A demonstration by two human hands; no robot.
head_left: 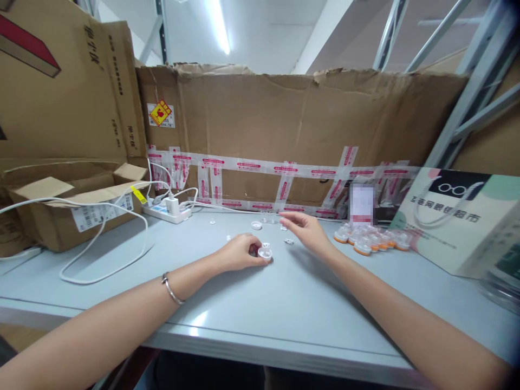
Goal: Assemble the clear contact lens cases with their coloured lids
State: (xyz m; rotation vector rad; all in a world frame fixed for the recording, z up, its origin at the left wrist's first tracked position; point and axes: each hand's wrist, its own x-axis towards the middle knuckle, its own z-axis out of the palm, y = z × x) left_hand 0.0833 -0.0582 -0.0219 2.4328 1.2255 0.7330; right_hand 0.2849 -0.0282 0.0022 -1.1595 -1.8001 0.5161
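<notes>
My left hand [241,252] grips a small round white part [265,253] between thumb and fingers, low over the middle of the table. To its right, my right hand [303,227] is raised, its fingertips pressed near each other; whatever they may hold is too small to make out. Just below those fingertips lies a small metallic piece [288,241]. A white ring [256,225] rests behind my left hand, with small clear parts [268,218] beside it. Tiny white bits [212,221] lie further left.
Several clear pieces with orange rims [376,241] cluster right of my right hand, before a paper bag [455,216]. A power strip [168,210], looping white cable [144,244] and open carton [77,206] are left. A large taped cardboard box [284,124] stands behind the table [252,309].
</notes>
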